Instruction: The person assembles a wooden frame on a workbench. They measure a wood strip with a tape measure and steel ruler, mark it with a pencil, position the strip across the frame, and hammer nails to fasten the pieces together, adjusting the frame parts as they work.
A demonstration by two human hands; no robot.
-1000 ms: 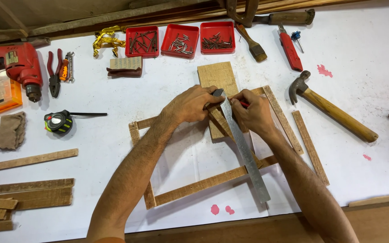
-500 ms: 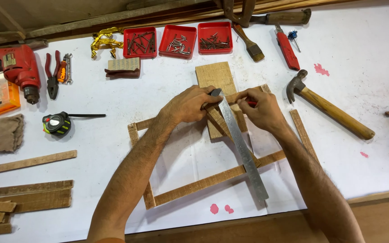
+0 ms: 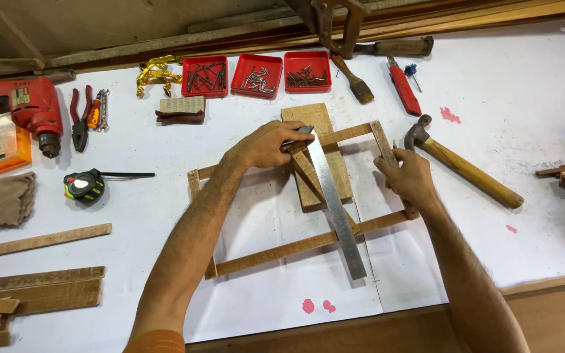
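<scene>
1. Left hand [image 3: 271,145] is pressing down, fingers curled, on the top end of the steel ruler [image 3: 335,209].
2. Ruler is lying diagonally across the wooden frame [image 3: 282,248] on the tabletop [image 3: 524,98], running from left hand toward the viewer.
3. Right hand [image 3: 408,178] is closed, gripping a pencil [image 3: 394,143], resting on the frame's right rail.
4. Hammer [image 3: 462,167] is lying just right of right hand.

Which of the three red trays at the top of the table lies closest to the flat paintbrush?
The right-hand red tray. The paintbrush lies just beside its right edge, while the middle tray and the left tray sit farther along the row, away from the brush.
</scene>
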